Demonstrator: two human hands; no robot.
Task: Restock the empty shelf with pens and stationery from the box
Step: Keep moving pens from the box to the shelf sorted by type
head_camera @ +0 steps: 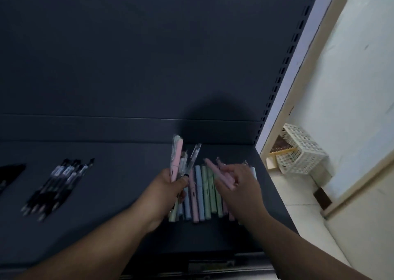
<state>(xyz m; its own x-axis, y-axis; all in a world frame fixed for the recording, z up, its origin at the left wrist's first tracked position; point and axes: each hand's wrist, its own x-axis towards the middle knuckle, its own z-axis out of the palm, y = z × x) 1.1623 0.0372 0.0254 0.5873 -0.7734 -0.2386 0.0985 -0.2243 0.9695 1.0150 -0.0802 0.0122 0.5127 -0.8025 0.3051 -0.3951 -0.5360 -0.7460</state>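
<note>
On the dark shelf [119, 196] lies a row of several pastel pens [199, 196], pink, blue and green, side by side at the right end. My left hand [170, 186] grips a small bunch of pens [180, 160], one pink and others in clear wrappers, held upright above the row's left end. My right hand [238, 186] pinches a single pink pen [217, 174], tilted over the row's right part. The box is out of view.
A group of black pens [55, 186] lies on the shelf at the left, with a dark object [8, 175] at the far left edge. The shelf's back panel [149, 56] rises behind. White lattice baskets [298, 149] stand on the floor to the right.
</note>
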